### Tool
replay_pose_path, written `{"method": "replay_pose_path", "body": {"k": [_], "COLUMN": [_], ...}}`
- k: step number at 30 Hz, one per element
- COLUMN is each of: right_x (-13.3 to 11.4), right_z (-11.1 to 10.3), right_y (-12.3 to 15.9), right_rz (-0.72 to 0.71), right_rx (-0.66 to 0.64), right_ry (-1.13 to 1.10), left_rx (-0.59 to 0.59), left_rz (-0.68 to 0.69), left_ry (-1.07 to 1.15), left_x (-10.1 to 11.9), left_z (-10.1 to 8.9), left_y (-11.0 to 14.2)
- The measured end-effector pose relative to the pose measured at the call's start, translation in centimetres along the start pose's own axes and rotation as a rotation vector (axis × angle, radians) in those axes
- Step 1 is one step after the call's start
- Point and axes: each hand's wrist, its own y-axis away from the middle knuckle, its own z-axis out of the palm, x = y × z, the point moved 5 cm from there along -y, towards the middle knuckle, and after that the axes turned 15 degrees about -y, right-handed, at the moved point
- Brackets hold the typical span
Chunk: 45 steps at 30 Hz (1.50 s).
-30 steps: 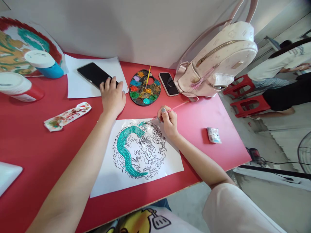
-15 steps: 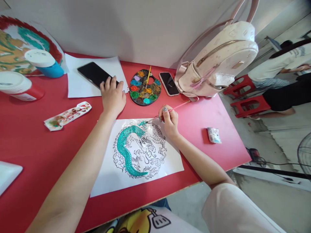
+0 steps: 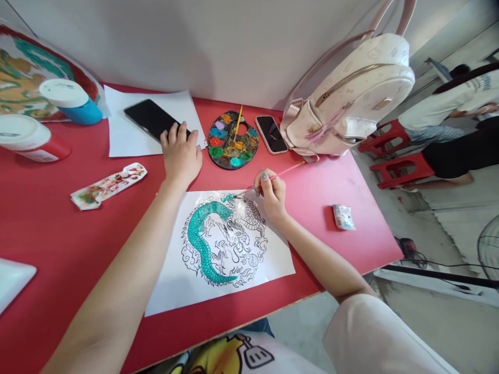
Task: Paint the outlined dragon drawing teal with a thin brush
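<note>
My right hand (image 3: 272, 195) is closed around a thin pink paintbrush (image 3: 289, 170), its tip at the top edge of a round dragon drawing. The drawing is on a white sheet (image 3: 163, 291), and the dragon's curved body (image 3: 200, 234) is painted teal; the rest is black outline. My left hand (image 3: 180, 153) lies with fingers extended over the lower right end of a black tablet or large phone (image 3: 150, 118), which rests on blank white paper (image 3: 117, 140). Between the hands and the wall sits a paint palette (image 3: 215, 151) with dabs of several colours and a yellow brush (image 3: 238, 122) across it.
A pink phone (image 3: 272, 135) and a pale backpack (image 3: 351, 88) stand at the back right. A small packet (image 3: 343, 217) lies at right. Paint jars (image 3: 74, 101) and a stained strip (image 3: 109, 186) are at left. Beyond the table are people by red stools (image 3: 403, 169).
Hardly anything differs. The brush tip has shifted very slightly at the drawing's top edge; the painted sheet behind the jars at far left has tilted a little. My left hand stays put.
</note>
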Motion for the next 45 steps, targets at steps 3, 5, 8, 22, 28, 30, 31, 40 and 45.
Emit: {"method": "replay_pose_path", "body": {"k": [3,5,8,22,28,30,31,40,45], "right_x": [-0.03,-0.01,0.02,0.11,0.03,0.03,0.05,0.29,0.16], "right_z": [0.06,0.09,0.09,0.49,0.55,0.48,0.44,0.02,0.03], "right_y": [-0.08,-0.11,-0.13,-0.07,-0.09,-0.09,-0.08,-0.02,-0.01], "right_rz": [0.008,0.017,0.014,0.018,0.01,0.003,0.002,0.002,0.001], "right_rx": [-0.005,-0.011,-0.018,-0.076,-0.077,-0.071,-0.069,-0.043,-0.035], "right_ry": [-0.009,-0.003,0.0,-0.014,-0.037,-0.039,-0.037,0.0,0.014], "left_rx": [-0.004,-0.001,0.005,0.043,0.028,0.012,0.005,-0.028,0.01], "left_rz": [-0.001,0.0,0.001,-0.012,0.001,-0.003,-0.002,-0.004,0.013], "left_ry": [-0.012,-0.019,-0.014,-0.021,-0.058,-0.051,-0.044,-0.041,-0.029], "left_x": [0.04,0.04,-0.05,-0.1,-0.21,-0.23,-0.22,-0.16,-0.36], "left_z": [-0.02,0.0,0.05,0.46,0.57,0.49,0.44,0.34,0.47], "left_y": [0.01,0.01,-0.01,-0.02,-0.11,-0.14,-0.16,-0.16,-0.19]}}
